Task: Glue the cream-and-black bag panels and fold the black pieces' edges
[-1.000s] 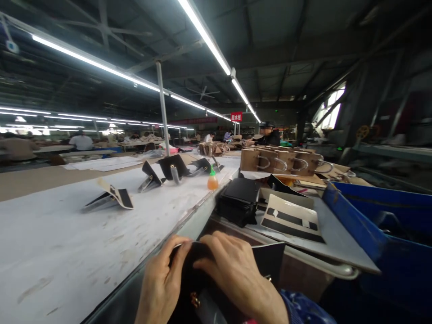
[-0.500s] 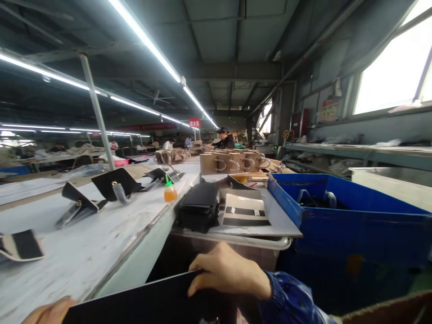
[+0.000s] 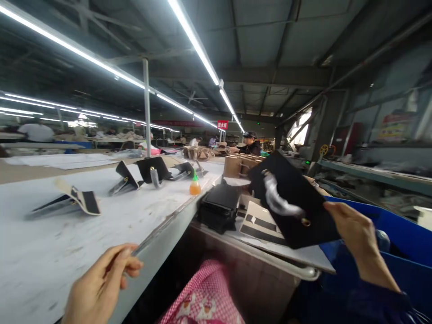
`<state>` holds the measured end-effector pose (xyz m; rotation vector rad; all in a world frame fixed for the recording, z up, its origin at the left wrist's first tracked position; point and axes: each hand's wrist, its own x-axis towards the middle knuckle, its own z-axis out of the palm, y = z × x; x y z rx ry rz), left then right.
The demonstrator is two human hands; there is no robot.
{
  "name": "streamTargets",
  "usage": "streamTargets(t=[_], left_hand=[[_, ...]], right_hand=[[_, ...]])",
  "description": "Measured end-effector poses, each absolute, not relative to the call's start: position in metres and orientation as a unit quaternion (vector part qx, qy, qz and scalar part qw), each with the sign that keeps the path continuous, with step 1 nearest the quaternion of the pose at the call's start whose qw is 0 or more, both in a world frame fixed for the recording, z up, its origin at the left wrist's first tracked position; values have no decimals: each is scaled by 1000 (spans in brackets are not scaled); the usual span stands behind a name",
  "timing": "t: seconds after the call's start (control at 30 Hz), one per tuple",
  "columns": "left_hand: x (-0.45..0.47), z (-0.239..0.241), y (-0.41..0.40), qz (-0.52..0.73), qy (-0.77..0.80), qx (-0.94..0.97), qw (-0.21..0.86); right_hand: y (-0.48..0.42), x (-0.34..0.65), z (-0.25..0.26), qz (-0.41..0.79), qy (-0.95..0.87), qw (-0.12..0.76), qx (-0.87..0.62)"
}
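My right hand (image 3: 357,234) grips the right edge of a black bag panel (image 3: 286,189) and holds it up, tilted, above the side stand. A handle wrapped in clear plastic (image 3: 278,198) is fixed to the panel with gold-coloured rings. Near the front edge of the white-topped table, my left hand (image 3: 104,281) is loosely closed, thumb against its curled fingers, with nothing seen in it. Beneath the raised panel lie a stack of black pieces (image 3: 219,204) and a beige piece with black stripes (image 3: 258,222).
On the long table (image 3: 135,225) stand several black panels with handles (image 3: 153,171) and a glue bottle (image 3: 195,185) with a green tip. A blue bin (image 3: 398,270) is at the right. Brown bags (image 3: 232,166) stand farther back, near a person (image 3: 251,146).
The black panel has gone from low in front of me, between both hands, up to the right in my right hand. My left hand has let go of it. The view has swung left.
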<state>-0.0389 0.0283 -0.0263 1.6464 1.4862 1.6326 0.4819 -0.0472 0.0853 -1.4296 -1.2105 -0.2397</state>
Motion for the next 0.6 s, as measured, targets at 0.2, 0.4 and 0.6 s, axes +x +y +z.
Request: streamTargets(t=[0.2, 0.4, 0.6], left_hand=[[-25, -27, 30, 596, 523, 544, 274], [-28, -42, 42, 575, 502, 571, 303], [-31, -39, 40, 589, 495, 563, 302]], right_hand=[[32, 497, 83, -55, -448, 612, -649], [164, 389, 11, 40, -625, 412, -662], [217, 336, -10, -12, -667, 254, -700]])
